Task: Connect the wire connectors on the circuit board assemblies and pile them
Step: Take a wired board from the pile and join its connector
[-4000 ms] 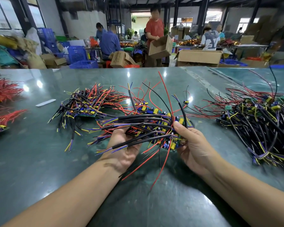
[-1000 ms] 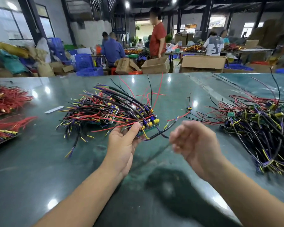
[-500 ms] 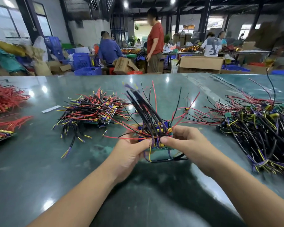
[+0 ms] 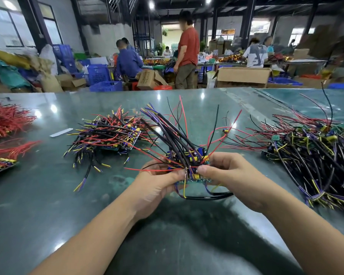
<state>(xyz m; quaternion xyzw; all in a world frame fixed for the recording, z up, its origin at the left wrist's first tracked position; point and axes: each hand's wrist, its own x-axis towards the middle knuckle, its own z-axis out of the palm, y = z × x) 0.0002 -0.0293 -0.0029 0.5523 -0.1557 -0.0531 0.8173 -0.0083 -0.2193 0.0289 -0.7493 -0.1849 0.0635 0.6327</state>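
A circuit board assembly (image 4: 189, 157) with blue and yellow parts and many black, red and purple wires sticking up is held over the green table (image 4: 48, 195). My left hand (image 4: 157, 185) grips its left side, thumb on top. My right hand (image 4: 226, 173) grips its right side, thumb pinching near the front wires. A black cable loops below the board. A pile of finished assemblies (image 4: 111, 133) lies on the table to the left. A large tangle of loose assemblies (image 4: 316, 155) lies to the right.
Bundles of red wires (image 4: 6, 120) and a board with red wires (image 4: 2, 159) lie at the far left. A white strip (image 4: 61, 132) lies near the pile. Beyond the table's far edge are people, cardboard boxes (image 4: 242, 77) and blue crates (image 4: 99, 76).
One second ago only my left hand held the assembly near the left pile. Since then my right hand has taken its right side, and it now sits in front of me, wires upright.
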